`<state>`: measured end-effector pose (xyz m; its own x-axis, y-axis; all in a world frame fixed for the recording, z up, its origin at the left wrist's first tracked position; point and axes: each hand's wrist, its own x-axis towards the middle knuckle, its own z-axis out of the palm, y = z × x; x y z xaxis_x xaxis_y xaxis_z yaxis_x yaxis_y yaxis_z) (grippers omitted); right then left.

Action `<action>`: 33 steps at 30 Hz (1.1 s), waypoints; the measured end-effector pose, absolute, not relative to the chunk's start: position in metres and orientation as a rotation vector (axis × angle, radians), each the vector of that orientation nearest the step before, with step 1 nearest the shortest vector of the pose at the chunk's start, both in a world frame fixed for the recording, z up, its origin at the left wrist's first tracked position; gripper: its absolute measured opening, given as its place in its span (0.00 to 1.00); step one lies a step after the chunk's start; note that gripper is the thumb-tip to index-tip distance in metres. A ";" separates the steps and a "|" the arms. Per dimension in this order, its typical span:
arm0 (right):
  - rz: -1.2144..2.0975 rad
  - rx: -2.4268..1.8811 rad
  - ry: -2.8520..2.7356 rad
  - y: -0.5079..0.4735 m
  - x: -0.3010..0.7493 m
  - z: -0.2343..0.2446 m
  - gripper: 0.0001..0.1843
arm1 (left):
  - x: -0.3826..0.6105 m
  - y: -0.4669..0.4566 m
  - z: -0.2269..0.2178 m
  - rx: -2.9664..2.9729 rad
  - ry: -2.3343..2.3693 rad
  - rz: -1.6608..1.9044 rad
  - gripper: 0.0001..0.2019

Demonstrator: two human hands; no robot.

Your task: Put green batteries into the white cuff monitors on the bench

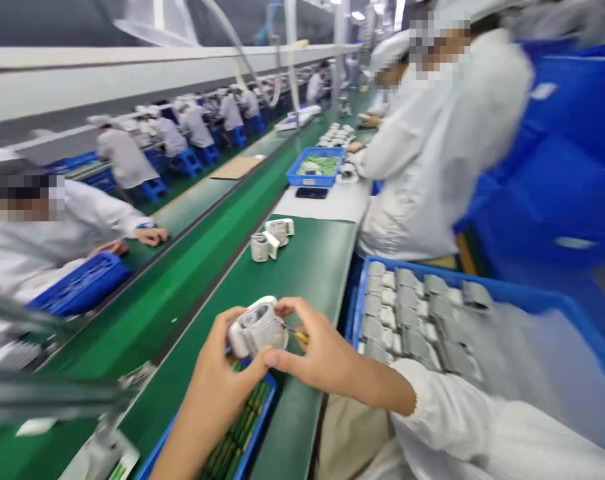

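Note:
My left hand [217, 373] grips a small white plastic device [255, 327] from below and the left. My right hand [317, 347] pinches the same device from the right, thumb under it and fingers over its top; a small yellow piece [301, 336] shows between these fingers. Both hands hover over a blue tray [255, 433] of green circuit boards lying at the near edge of the green bench [312, 267]. Two more white devices [270, 240] stand farther up the bench.
A large blue bin [532, 300] of grey parts sits at my right. Beside me on the right, a person in white works by a blue tray [295, 177] and a black phone [311, 193]. A green conveyor [182, 267] runs left, with more workers beyond.

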<state>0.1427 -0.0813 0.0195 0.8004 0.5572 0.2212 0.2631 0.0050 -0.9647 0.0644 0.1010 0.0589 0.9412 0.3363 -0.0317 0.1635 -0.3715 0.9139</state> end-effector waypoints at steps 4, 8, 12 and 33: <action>0.275 -1.516 -0.636 -0.104 0.148 0.011 0.33 | 0.079 0.099 0.043 1.785 0.274 0.162 0.29; 0.228 -1.543 -0.611 -0.117 0.140 0.002 0.39 | 0.089 0.103 0.036 1.705 0.166 0.001 0.32; 0.085 -1.494 -0.772 -0.113 0.132 0.007 0.25 | 0.076 0.104 0.045 1.606 0.246 0.094 0.33; 0.179 -1.609 -1.543 -0.028 0.087 0.018 0.13 | -0.012 0.135 0.043 1.237 0.498 0.707 0.27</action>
